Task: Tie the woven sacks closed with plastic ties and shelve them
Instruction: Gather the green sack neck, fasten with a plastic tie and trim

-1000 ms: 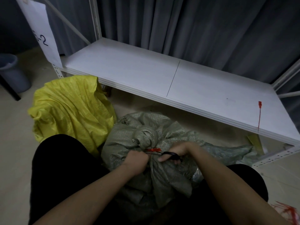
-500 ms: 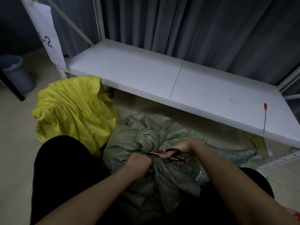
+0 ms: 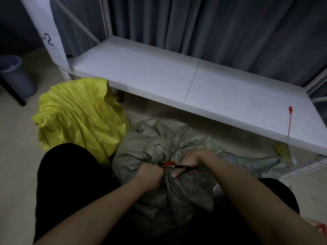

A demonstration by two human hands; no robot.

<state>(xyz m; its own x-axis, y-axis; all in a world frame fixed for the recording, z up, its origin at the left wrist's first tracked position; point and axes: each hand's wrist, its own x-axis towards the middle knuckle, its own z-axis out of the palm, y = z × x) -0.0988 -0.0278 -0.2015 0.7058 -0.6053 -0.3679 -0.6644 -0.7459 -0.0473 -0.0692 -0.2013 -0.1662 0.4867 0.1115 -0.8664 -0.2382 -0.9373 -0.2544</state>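
Grey-green woven sack [image 3: 169, 188]: on the floor between the person's knees, at 6 o'clock of the white shelf [image 3: 159, 76], close enough, by judgement, to lift straight up once closed. Mouth gathered into a twisted neck, with a red plastic tie [image 3: 168, 163] cinched around it; fabric dull, creased, slack below the neck, one loose fold trailing toward 3 o'clock. Left hand [image 3: 150, 177]: fingers curled in a tight grip on the bunched cloth just beside the tie, apparently to keep the neck steady. Right hand [image 3: 187, 165]: grip closed on black-handled scissors [image 3: 180, 167], blades pointing toward 9 o'clock at the tie, probably to trim its tail; whether the blades touch it cannot be told. Yellow woven sack [image 3: 79, 117]: at 10 o'clock of the grey one, touching it, mouth seemingly untied. Spare red tie [image 3: 289, 122]: laid on the shelf's front edge at 2 o'clock, well apart, likely kept for the next sack. Grey bucket [image 3: 16, 75]: far left.
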